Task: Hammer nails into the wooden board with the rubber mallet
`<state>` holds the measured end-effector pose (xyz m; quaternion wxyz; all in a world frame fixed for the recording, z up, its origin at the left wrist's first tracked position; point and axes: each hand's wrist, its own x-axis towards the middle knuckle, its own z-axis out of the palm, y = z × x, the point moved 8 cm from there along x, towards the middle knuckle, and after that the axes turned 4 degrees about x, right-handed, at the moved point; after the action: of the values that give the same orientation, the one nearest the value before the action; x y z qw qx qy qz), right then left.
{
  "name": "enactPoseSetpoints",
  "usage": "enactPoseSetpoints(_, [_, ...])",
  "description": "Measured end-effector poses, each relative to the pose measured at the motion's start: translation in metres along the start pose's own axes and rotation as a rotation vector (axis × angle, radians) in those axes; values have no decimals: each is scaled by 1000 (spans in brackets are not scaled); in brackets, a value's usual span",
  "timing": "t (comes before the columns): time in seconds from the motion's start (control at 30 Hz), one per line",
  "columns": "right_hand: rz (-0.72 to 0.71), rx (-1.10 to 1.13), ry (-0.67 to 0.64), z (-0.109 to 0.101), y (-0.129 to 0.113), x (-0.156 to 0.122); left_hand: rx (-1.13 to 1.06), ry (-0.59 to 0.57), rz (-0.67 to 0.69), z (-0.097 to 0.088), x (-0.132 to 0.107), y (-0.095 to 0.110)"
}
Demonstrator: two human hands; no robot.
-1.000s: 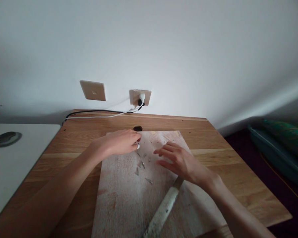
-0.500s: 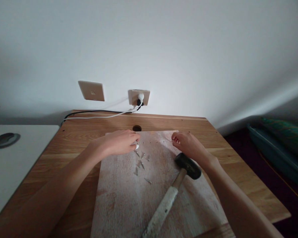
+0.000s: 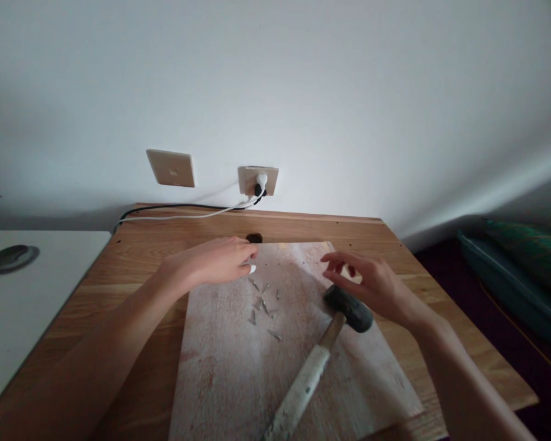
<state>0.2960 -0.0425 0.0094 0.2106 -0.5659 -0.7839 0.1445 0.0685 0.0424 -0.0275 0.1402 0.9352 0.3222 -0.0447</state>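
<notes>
Right hand (image 3: 376,285) drifted back over the mallet (image 3: 349,308) head, fingers spread wide, holding nothing. Left hand (image 3: 211,263) has its fingers pinched narrow on a small white bit (image 3: 252,268), nails (image 3: 264,303) at its 5 o'clock.

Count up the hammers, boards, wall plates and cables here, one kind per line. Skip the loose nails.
hammer: 1
board: 1
wall plates: 2
cables: 2 (one white, one black)
Total: 6

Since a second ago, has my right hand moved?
Yes. The right hand has shifted right across the board, away from the nails toward its right edge, uncovering the mallet head.
</notes>
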Motion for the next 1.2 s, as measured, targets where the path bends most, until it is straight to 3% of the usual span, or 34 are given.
enactPoseSetpoints(0.07, [58,-46,122,-17,14,-4,-16,10,5,-2,-1,0])
enactPoseSetpoints(0.17, [98,-42,186,-23,25,-18,-54,78,15,-12,-3,-1])
enactPoseSetpoints(0.27, [160,-14,234,-14,36,-48,-97,261,40,-34,-8,3])
enactPoseSetpoints(0.37, [229,-47,389,-7,50,-92,-139,450,70,-57,-19,13])
enactPoseSetpoints(0.47, [349,-50,433,6,68,-139,-160,488,61,-61,-32,21])
enactPoseSetpoints(0.67, [443,-33,380,27,77,-202,-125,276,-110,-15,-69,11])
enactPoseSetpoints(0.8, [442,24,392,33,82,-218,-117,287,-305,15,-112,0])
enactPoseSetpoints(1.0, [355,-26,416,37,80,-220,-287,541,-594,59,-167,-10])
enactPoseSetpoints(1.1, [308,-18,398,36,72,-218,-456,595,-649,87,-173,-8])
enactPoseSetpoints(1.2, [323,34,373,32,66,-218,-541,662,-697,100,-173,-5])
